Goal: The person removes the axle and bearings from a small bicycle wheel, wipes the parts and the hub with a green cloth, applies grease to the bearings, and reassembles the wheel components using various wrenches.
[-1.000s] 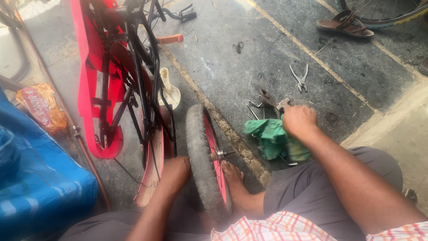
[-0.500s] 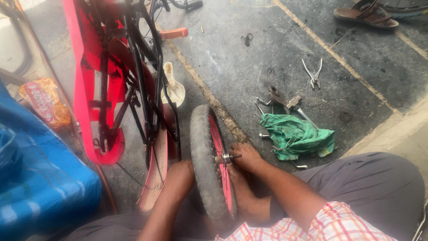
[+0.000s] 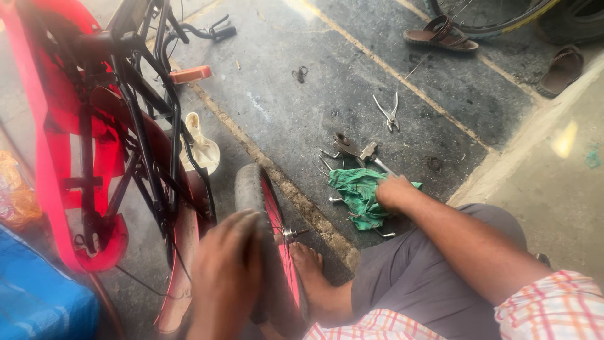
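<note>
A small bicycle wheel (image 3: 272, 208) with a grey tyre and red rim stands upright on the floor, its axle sticking out to the right. My left hand (image 3: 228, 271), blurred, rests on the top of the tyre. My right hand (image 3: 393, 191) reaches out to a crumpled green cloth (image 3: 356, 192) on the concrete, fingers curled on its upper edge. Several metal tools (image 3: 352, 151) lie just beyond the cloth. My bare foot (image 3: 309, 272) sits beside the wheel.
A red and black bicycle frame (image 3: 94, 145) stands at the left. Pliers (image 3: 389, 113) lie farther out on the floor. Two sandals (image 3: 440, 34) and another wheel (image 3: 484, 12) are at the top right. A blue tarp (image 3: 38, 302) fills the bottom left.
My right hand went from the cloth to the wheel's axle and is now back at the cloth. My left hand stayed on the tyre. The view has shifted.
</note>
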